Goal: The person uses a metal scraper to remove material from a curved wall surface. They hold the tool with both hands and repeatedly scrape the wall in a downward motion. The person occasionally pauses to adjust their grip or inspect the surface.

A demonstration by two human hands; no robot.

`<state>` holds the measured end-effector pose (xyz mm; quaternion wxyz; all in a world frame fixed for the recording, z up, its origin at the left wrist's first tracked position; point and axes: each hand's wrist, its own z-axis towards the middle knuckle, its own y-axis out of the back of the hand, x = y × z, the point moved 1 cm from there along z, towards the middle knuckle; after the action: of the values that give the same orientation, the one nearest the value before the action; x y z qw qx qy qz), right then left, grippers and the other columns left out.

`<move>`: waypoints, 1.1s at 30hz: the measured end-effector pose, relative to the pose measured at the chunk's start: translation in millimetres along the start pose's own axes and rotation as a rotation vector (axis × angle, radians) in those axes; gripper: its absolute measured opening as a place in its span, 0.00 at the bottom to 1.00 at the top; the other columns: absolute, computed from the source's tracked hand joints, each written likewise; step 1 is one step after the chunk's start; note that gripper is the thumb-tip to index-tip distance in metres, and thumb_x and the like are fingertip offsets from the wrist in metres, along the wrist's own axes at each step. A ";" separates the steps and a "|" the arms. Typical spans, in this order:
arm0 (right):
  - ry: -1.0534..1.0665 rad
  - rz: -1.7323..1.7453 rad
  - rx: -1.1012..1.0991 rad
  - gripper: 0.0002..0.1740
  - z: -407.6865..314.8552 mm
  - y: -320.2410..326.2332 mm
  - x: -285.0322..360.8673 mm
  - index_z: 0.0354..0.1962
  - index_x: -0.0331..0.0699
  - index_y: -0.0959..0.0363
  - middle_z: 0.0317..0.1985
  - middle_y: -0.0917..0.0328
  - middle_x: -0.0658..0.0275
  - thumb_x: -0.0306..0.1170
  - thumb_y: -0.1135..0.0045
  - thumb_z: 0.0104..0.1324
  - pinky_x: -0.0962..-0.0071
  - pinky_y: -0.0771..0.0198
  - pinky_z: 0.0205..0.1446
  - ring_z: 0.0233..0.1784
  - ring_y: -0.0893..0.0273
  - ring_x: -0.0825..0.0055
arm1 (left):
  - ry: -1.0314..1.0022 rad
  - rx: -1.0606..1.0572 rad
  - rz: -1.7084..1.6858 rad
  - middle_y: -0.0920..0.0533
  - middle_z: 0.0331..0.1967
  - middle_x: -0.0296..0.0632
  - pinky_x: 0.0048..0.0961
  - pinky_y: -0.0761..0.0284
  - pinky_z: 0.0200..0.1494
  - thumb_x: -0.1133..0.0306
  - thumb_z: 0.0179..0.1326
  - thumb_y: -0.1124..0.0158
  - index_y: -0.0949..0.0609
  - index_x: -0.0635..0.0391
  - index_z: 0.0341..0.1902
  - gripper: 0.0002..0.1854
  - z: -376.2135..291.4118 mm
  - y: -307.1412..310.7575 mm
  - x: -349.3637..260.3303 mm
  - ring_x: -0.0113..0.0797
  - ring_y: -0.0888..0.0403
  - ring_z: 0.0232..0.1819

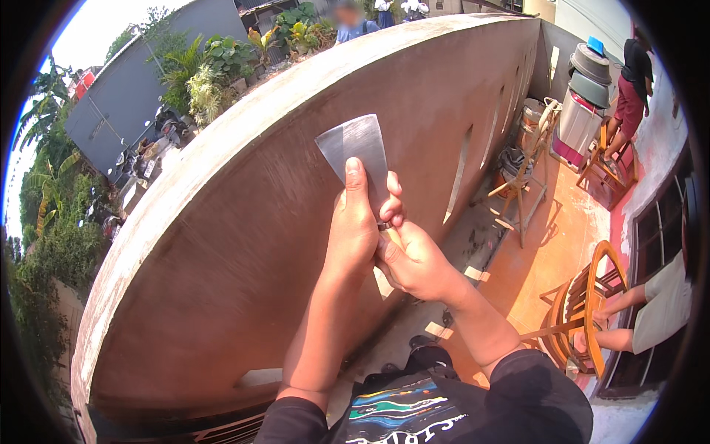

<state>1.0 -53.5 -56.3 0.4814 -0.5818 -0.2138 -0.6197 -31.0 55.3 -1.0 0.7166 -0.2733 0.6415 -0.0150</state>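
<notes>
A putty knife (360,141) with a broad metal blade is held up in front of me, its blade edge pointing away. My left hand (358,216) is closed around the lower blade and the neck, the thumb lying flat on the blade face. Just below, my right hand (416,255) grips the light-coloured handle, most of which is hidden by the fingers. Both hands touch at the metal collar. Behind the knife stands a curved plastered wall (249,233), and no contact between blade and wall can be made out.
Slots pierce the wall low down. On the tiled floor (527,288) to the right stand a wooden trestle (521,194), stacked tubs (589,75) and buckets. One person stands on a wooden chair (607,161); another's feet rest on a nearer chair (591,316). Plants and motorcycles lie beyond the wall.
</notes>
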 end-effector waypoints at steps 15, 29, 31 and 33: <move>-0.278 -0.012 0.135 0.09 7.4 -2.1 17.3 0.46 0.36 0.43 0.23 0.34 0.67 0.33 0.64 0.78 0.85 0.42 0.15 0.12 0.42 0.87 | 0.104 -0.121 0.030 0.37 0.15 0.29 0.24 0.36 0.27 0.33 0.71 0.63 0.25 0.57 0.32 0.36 -6.7 -6.3 -10.0 0.25 0.37 0.22; -0.241 0.064 0.212 0.06 3.9 -7.4 21.7 0.46 0.37 0.43 0.27 0.35 0.72 0.30 0.62 0.78 0.87 0.42 0.20 0.18 0.40 0.90 | 0.012 -0.148 0.022 0.38 0.16 0.28 0.23 0.36 0.27 0.33 0.70 0.62 0.25 0.56 0.31 0.35 -14.4 -6.5 -12.4 0.24 0.37 0.22; -0.095 0.036 0.122 0.07 4.1 -8.1 21.9 0.43 0.36 0.40 0.25 0.34 0.73 0.33 0.61 0.78 0.88 0.44 0.22 0.19 0.40 0.91 | -0.180 -0.128 0.025 0.38 0.16 0.28 0.22 0.36 0.27 0.34 0.71 0.63 0.25 0.56 0.31 0.35 -15.8 -6.1 -15.7 0.24 0.36 0.21; -0.147 0.030 0.127 0.07 3.9 -8.9 19.9 0.44 0.36 0.41 0.25 0.35 0.72 0.32 0.61 0.78 0.87 0.43 0.20 0.17 0.40 0.90 | -0.156 -0.136 0.033 0.38 0.16 0.28 0.23 0.36 0.27 0.33 0.71 0.64 0.25 0.56 0.31 0.36 -16.6 -4.8 -15.3 0.24 0.36 0.21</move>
<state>-1.7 -53.3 -34.3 0.5094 -0.5971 -0.2787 -0.5535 -47.5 50.8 14.4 0.7445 -0.3111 0.5875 0.0615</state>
